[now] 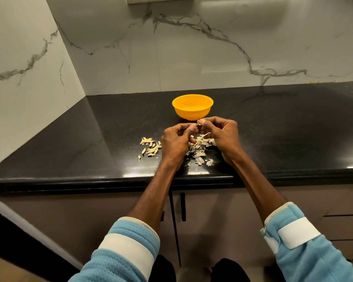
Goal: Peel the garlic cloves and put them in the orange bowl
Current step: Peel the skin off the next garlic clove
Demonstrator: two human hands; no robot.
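Just in front of the orange bowl (192, 110), a person's left hand (176, 140) and right hand (222, 135) pinch a garlic clove (197, 125) between curled fingertips, apparently stripping it. Loose cloves (151, 147) wait front-left of the bowl, within reach; shed skins (200, 153) pile directly before it.

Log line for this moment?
peeling | left hand, right hand: pinching garlic clove | orange bowl: beyond hands | peels: on counter

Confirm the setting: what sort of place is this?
Most likely a home kitchen: a dark stone countertop against a marble-look backsplash, cabinet doors with bar handles below, and garlic cloves near an orange bowl.
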